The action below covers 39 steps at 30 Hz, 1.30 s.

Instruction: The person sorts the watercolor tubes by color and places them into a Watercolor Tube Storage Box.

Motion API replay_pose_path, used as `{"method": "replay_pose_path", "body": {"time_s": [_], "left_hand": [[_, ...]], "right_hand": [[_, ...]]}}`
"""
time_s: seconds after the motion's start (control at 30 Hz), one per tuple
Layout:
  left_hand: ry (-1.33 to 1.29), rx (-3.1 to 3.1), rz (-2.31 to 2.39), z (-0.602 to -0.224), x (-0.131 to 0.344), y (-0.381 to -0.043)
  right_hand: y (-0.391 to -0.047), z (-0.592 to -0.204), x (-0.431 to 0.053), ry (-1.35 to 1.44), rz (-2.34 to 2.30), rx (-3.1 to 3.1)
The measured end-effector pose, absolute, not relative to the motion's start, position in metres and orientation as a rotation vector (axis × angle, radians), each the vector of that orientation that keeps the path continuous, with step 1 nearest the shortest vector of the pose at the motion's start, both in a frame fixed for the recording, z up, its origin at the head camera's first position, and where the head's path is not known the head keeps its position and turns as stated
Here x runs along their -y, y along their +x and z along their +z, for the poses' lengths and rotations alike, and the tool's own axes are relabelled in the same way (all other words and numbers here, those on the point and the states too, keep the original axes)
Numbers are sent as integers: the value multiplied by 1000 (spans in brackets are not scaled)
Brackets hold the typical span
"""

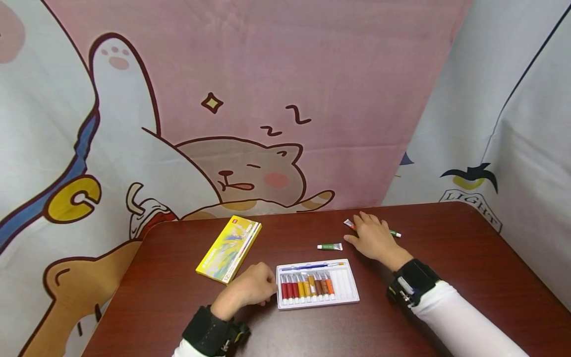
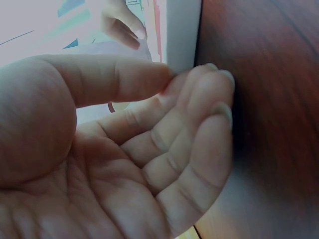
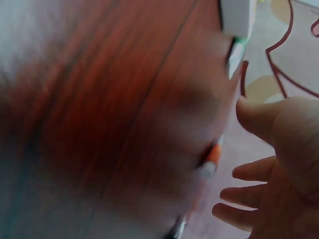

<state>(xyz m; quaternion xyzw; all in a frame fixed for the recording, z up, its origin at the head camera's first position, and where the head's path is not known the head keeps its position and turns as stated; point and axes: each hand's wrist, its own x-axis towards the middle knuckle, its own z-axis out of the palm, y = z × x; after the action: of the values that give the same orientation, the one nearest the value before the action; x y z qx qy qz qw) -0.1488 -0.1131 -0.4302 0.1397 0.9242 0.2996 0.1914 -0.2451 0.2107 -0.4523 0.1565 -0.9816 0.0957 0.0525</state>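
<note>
A white tray [image 1: 350,287] holds a row of red, yellow, brown and orange paint tubes [image 1: 308,287], with a blue paintbrush [image 1: 308,267] lying in its upper slot. At the tray's left edge is my left hand [image 1: 253,285]; its fingers are curled and, in the left wrist view, thumb and fingertips pinch the white edge [image 2: 182,35]. My right hand [image 1: 372,235] reaches over the table's far right, fingers spread above an orange paint tube [image 1: 350,224] and a green paint tube [image 1: 395,233], both partly hidden. Another green paint tube [image 1: 330,246] lies left of that hand.
A yellow paint box [image 1: 229,248] lies on the dark red-brown table [image 1: 156,297], left of the tray and beyond my left hand. Behind the table's far edge hangs a cloth backdrop [image 1: 357,99] with cartoon cats.
</note>
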Motion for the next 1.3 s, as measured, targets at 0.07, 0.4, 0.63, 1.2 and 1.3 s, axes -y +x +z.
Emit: {"method": "replay_pose_path", "body": {"time_s": [0.07,0.4,0.63,1.2,1.3], "left_hand": [[395,-2599,838,-430,113,-149],[391,-2600,837,-429,112,-149],[379,-2594,839,-429,111,-148],[379,-2597,827,-428,112,-149],[379,-2595,828,-428,112,-148]], "right_hand": [[-250,-454,-213,461,241,2976],[-256,-459,-215,476,162,2868],[-256,-460,-215,507,121,2806],[-242,-450,-215,459,567,2854],[-236,-445,-214,438,671,2872]]}}
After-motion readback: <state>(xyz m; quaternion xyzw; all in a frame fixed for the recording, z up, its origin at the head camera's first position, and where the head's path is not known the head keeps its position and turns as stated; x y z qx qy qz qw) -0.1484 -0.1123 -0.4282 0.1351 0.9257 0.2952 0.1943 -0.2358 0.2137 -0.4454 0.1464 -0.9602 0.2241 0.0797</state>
